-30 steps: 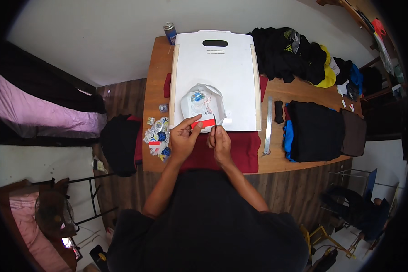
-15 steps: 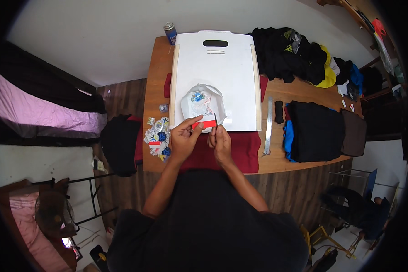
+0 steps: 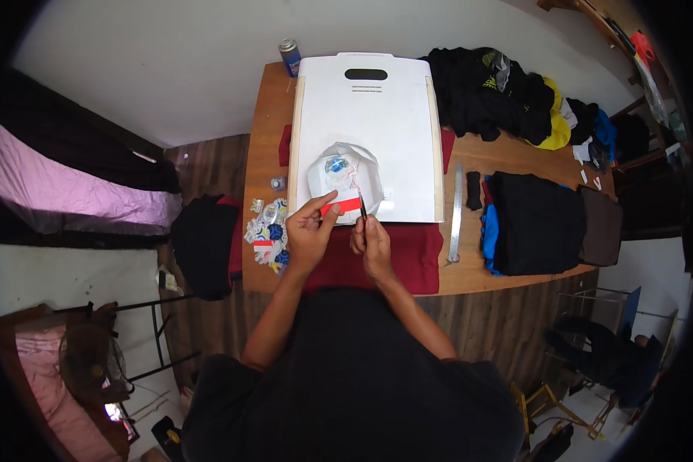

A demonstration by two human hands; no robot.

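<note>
My left hand [image 3: 308,235] pinches a small red and white patch [image 3: 342,206] at the near edge of a white board [image 3: 366,115]. My right hand [image 3: 372,245] holds a thin dark tool [image 3: 363,209], its tip touching the patch's right end. Just behind the patch lies a crumpled clear plastic bag [image 3: 346,175] with small coloured pieces inside. A dark red cloth [image 3: 400,258] lies under both hands on the wooden table [image 3: 266,115].
A pile of small coloured patches [image 3: 266,231] lies left of my left hand. A metal ruler [image 3: 457,212] lies right of the board, beside folded dark clothes [image 3: 535,222]. More clothes [image 3: 500,92] are heaped at the back right. A can [image 3: 289,55] stands at the far corner.
</note>
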